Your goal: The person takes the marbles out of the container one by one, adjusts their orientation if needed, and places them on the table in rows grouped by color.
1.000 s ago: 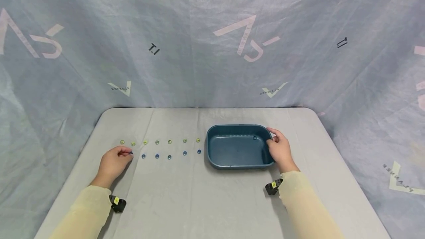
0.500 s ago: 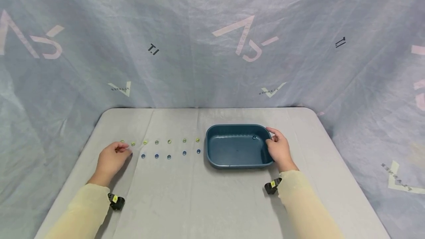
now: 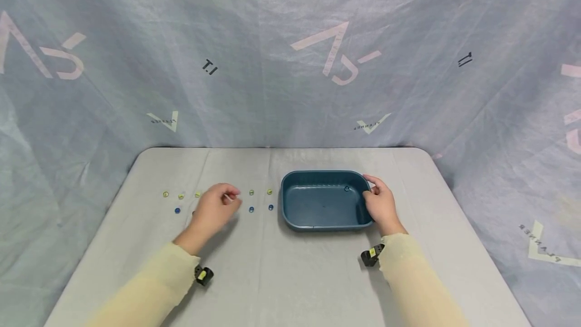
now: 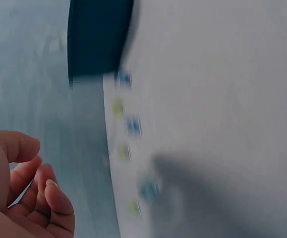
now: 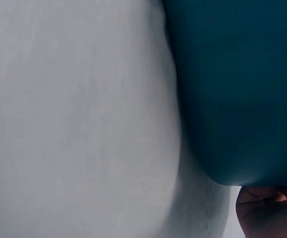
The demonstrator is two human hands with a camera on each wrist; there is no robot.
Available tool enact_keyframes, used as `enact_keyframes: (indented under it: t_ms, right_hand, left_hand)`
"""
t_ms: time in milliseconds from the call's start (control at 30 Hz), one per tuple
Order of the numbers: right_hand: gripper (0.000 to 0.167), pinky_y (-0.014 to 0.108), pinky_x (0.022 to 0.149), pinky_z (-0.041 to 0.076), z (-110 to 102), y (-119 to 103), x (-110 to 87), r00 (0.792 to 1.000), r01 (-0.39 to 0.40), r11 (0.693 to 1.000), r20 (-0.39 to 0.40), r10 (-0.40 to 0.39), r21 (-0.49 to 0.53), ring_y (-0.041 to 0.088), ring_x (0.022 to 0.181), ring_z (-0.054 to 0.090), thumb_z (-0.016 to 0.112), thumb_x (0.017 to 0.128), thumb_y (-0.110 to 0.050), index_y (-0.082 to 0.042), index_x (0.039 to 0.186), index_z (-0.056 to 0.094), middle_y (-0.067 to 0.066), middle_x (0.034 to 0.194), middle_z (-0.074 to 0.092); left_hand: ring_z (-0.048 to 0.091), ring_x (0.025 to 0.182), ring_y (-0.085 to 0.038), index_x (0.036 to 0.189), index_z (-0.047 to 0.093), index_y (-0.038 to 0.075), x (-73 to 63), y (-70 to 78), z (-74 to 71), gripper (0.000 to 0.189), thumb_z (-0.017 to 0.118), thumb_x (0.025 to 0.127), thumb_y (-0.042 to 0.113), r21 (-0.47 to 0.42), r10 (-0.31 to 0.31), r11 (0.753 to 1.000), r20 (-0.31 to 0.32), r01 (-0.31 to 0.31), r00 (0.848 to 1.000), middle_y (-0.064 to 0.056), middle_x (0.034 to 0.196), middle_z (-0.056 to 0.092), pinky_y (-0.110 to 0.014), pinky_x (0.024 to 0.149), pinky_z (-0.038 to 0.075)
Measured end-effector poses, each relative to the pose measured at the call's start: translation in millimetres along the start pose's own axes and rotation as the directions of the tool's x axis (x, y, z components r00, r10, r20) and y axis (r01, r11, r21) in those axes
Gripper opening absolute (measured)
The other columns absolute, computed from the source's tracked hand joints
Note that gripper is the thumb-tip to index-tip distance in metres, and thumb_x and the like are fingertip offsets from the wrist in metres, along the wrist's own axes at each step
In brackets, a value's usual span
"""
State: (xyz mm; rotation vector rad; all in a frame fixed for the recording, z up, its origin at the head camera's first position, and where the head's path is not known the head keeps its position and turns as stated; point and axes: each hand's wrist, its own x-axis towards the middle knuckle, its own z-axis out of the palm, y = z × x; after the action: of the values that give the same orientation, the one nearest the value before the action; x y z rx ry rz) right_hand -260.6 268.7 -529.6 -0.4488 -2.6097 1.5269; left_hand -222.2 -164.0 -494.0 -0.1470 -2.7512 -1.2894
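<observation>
My left hand hovers above two rows of small glass marbles, its fingers loosely bent. In the left wrist view the thumb and fingertips stand apart with nothing seen between them. The far row holds yellow-green marbles such as this marble; the near row is blue, with a blue marble at its left end. My hand hides the middle of both rows. With my right hand I grip the right rim of a dark teal plastic basin, thumb inside. A small marble lies inside it, back right.
The basin stands just right of the rows' right end, near a blue marble and a yellow-green marble. A pale cloth covers the table. Grey fabric hangs behind and at both sides.
My left hand has let go of the leftmost blue marble, which now lies at the row's left end, and has moved right over the middle of the rows. My right hand stays on the basin.
</observation>
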Motion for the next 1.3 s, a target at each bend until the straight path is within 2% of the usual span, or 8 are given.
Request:
enact_keyframes:
  t_ms: [133, 333, 600, 767, 867, 1067, 1200, 1300]
  right_hand:
    - [0.053, 0.030, 0.059, 0.037, 0, 0, -0.7, 1.000, -0.002, 1.000, 0.002, 0.002, -0.004, 0.021, 0.070, 0.044, 0.052, 0.097, -0.003, -0.016, 0.147, 0.057, 0.006, 0.087, 0.046]
    - [0.053, 0.030, 0.060, 0.037, -1, 0, -1.0, 1.000, -0.006, 1.000, 0.003, 0.006, -0.005, 0.022, 0.070, 0.044, 0.051, 0.096, -0.003, -0.016, 0.148, 0.057, 0.007, 0.088, 0.046]
    - [0.055, 0.031, 0.061, 0.037, -1, 0, -0.4, 1.000, 0.001, 1.000, 0.001, -0.001, -0.006, 0.022, 0.071, 0.044, 0.052, 0.094, -0.002, -0.016, 0.147, 0.058, 0.007, 0.088, 0.046]
    - [0.054, 0.031, 0.061, 0.037, -3, 1, -0.8, 1.000, -0.005, 1.000, -0.004, 0.005, -0.010, 0.022, 0.071, 0.044, 0.052, 0.096, -0.002, -0.016, 0.147, 0.057, 0.007, 0.087, 0.045]
    - [0.053, 0.031, 0.060, 0.037, -4, 1, -0.7, 1.000, -0.006, 1.000, -0.002, 0.005, -0.011, 0.022, 0.070, 0.044, 0.051, 0.096, -0.003, -0.016, 0.147, 0.057, 0.006, 0.087, 0.045]
    - [0.054, 0.030, 0.057, 0.037, -1, 0, -0.6, 1.000, 0.007, 1.000, 0.010, -0.007, 0.000, 0.021, 0.066, 0.044, 0.052, 0.095, -0.003, -0.017, 0.147, 0.058, 0.006, 0.084, 0.045]
    - [0.055, 0.030, 0.057, 0.037, 0, -1, -0.1, 1.000, 0.014, 1.000, 0.009, -0.014, 0.003, 0.022, 0.065, 0.045, 0.052, 0.094, -0.003, -0.016, 0.146, 0.058, 0.006, 0.082, 0.046]
    - [0.055, 0.030, 0.057, 0.037, -1, -1, 0.5, 1.000, 0.014, 1.000, 0.006, -0.014, 0.002, 0.022, 0.065, 0.045, 0.052, 0.094, -0.002, -0.016, 0.146, 0.058, 0.006, 0.081, 0.046]
  left_hand:
    - [0.056, 0.079, -0.016, 0.104, 0.073, 0.006, 0.1, 32.3, 29.3, 0.013, 0.075, 0.091, 0.009, -0.026, 0.091, 0.996, 0.070, -0.090, 0.993, -0.001, 0.095, 0.062, -0.034, 0.070, 0.050]
    - [0.054, 0.074, -0.011, 0.104, 0.073, 0.012, 3.1, 72.9, 64.0, 0.012, 0.077, 0.092, 0.012, -0.029, 0.206, 0.979, 0.149, -0.204, 0.967, 0.005, 0.092, 0.059, -0.031, 0.067, 0.049]
    - [0.052, 0.075, -0.010, 0.105, 0.070, 0.018, 14.3, 103.8, 94.7, 0.009, 0.074, 0.097, 0.018, -0.078, 0.263, 0.964, 0.177, -0.253, 0.948, 0.008, 0.096, 0.059, -0.029, 0.067, 0.048]
    - [0.053, 0.077, -0.009, 0.107, 0.070, 0.017, 23.4, 123.6, 111.8, 0.010, 0.073, 0.098, 0.020, -0.108, 0.301, 0.952, 0.185, -0.285, 0.935, 0.008, 0.098, 0.059, -0.027, 0.069, 0.049]
    - [0.054, 0.080, -0.009, 0.108, 0.070, 0.018, 28.7, 134.6, 121.1, 0.011, 0.073, 0.098, 0.020, -0.174, 0.291, 0.950, 0.190, -0.260, 0.938, 0.008, 0.099, 0.059, -0.027, 0.070, 0.050]
    - [0.056, 0.083, -0.010, 0.105, 0.070, 0.020, 39.7, 151.4, 144.1, 0.008, 0.074, 0.097, 0.021, -0.309, 0.201, 0.940, 0.156, -0.146, 0.967, 0.008, 0.098, 0.061, -0.028, 0.072, 0.051]
    - [0.057, 0.085, -0.010, 0.107, 0.071, 0.016, 46.6, 159.4, 160.4, 0.011, 0.074, 0.097, 0.019, -0.321, 0.185, 0.938, 0.150, -0.129, 0.971, 0.007, 0.098, 0.061, -0.027, 0.075, 0.051]
    - [0.057, 0.086, -0.009, 0.110, 0.072, 0.012, 52.3, 163.0, 172.2, 0.014, 0.073, 0.098, 0.019, -0.293, 0.189, 0.946, 0.162, -0.136, 0.969, 0.007, 0.099, 0.061, -0.026, 0.077, 0.051]
